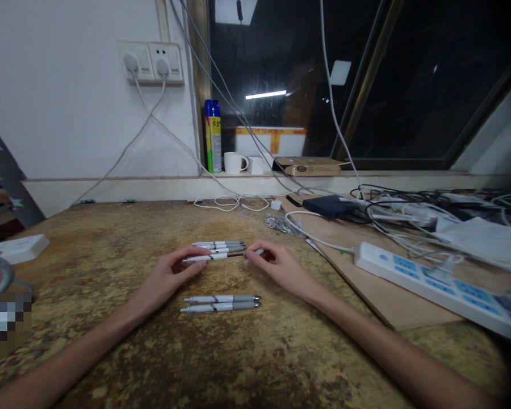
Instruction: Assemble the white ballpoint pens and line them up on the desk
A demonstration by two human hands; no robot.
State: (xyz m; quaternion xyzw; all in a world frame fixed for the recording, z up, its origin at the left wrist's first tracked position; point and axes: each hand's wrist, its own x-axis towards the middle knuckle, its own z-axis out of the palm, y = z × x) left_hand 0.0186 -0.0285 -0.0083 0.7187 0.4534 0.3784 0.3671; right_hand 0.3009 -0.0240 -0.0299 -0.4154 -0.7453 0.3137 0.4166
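Now your left hand (170,278) pinches white pen (210,257) by barrel, long axis left-right, tip toward right hand (276,267), which pinches small cap (255,253); pen pair (220,303) lies nearer you than held pen.

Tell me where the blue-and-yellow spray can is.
The tall blue-and-yellow spray can stands upright on the window ledge, back centre-left, just left of the white ceramic mug.

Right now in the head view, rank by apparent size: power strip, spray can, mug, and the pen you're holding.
1. power strip, though nearness inflates it
2. pen in the left hand and spray can: similar length, unsure
3. mug
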